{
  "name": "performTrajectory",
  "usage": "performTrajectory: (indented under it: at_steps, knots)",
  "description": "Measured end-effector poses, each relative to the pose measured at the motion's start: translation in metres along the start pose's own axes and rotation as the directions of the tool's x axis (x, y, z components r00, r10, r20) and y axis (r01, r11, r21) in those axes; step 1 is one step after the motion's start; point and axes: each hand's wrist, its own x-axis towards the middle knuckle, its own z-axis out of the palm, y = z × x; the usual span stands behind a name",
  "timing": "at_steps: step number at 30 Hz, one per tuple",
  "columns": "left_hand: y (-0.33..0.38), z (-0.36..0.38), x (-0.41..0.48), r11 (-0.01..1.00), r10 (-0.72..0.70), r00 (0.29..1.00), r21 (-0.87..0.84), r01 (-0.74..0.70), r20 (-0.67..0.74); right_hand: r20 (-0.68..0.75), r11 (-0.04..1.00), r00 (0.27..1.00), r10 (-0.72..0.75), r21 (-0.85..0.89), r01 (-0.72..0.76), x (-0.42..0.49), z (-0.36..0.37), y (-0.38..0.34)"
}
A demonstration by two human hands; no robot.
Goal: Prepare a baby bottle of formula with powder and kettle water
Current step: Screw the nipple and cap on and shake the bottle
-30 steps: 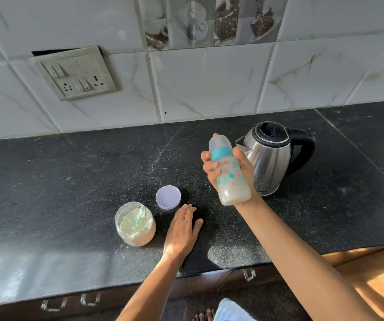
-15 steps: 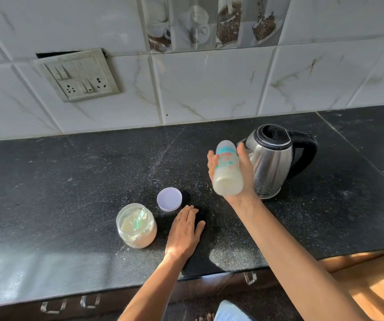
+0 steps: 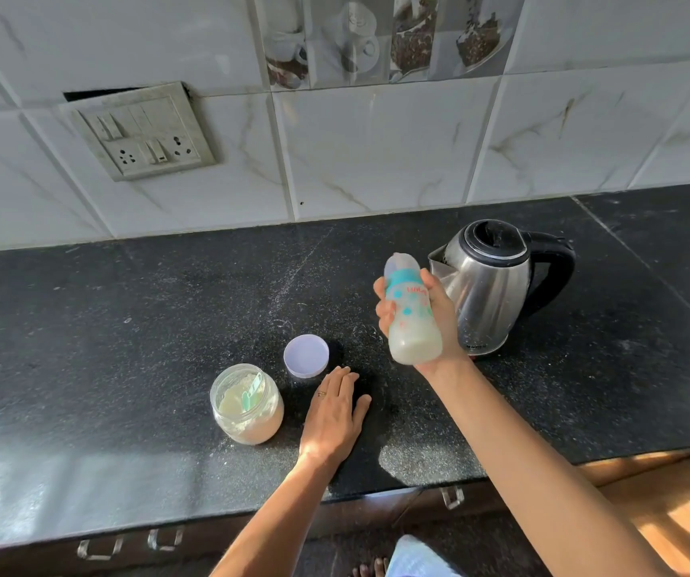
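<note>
- Above the black counter (image 3: 126, 326), just in front of the steel kettle (image 3: 488, 293), the baby bottle (image 3: 411, 314) is held in the air, tilted a little with its capped end up and away from the person.
- Its lower part holds milky liquid. A teal collar sits below the clear cap.
- The right hand (image 3: 442, 322) wraps the bottle's middle, with the fingers curled round one side and the thumb and palm on the other.
- The left hand (image 3: 335, 414) lies flat on the counter with straight fingers and holds nothing. It is beside the open powder jar (image 3: 247, 403) and just below the loose lilac lid (image 3: 306, 355).
- A green scoop (image 3: 251, 393) rests inside the jar on the powder.
- Handling, as a judgement: the bottle looks like light, fairly stiff plastic, only part full, so the sloshing liquid will shift its weight toward the base.
- The smooth wall could turn slippery if damp, so a full wrap round the mid-body below the collar seems the safest hold.
- Gripping by the cap seems risky, since it may pop off.
- Whether the collar is screwed fully tight cannot be told from this view, so a leak is possible.
- Mixing looks like the step in hand. The jar is not yet closed.
</note>
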Motion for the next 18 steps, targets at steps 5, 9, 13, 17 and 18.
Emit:
performTrajectory:
  at_steps: [5,9,13,17,18]
  knots:
    - [0.000,0.000,-0.001,1.000,-0.006,1.000,-0.005,0.006,0.004,0.002,1.000,1.000,0.012,0.017,-0.012,0.001,-0.001,0.000]
    - [0.001,-0.001,0.000,1.000,-0.013,1.000,-0.008,0.013,0.014,0.105,0.999,0.994,0.014,-0.032,-0.011,-0.005,0.009,0.000]
    - [-0.001,0.000,0.000,1.000,-0.024,0.999,-0.017,0.024,0.033,0.043,0.974,0.999,-0.007,0.225,-0.003,-0.001,0.006,-0.002]
    - [-0.002,0.001,0.000,0.999,-0.025,0.999,-0.020,0.025,0.031,0.201,0.988,0.978,-0.059,-0.125,0.086,-0.006,0.008,0.001]
    - [-0.002,0.001,0.000,0.999,-0.028,0.999,-0.022,0.029,0.030,0.177,0.984,0.982,-0.070,-0.149,0.097,-0.007,0.010,0.000]
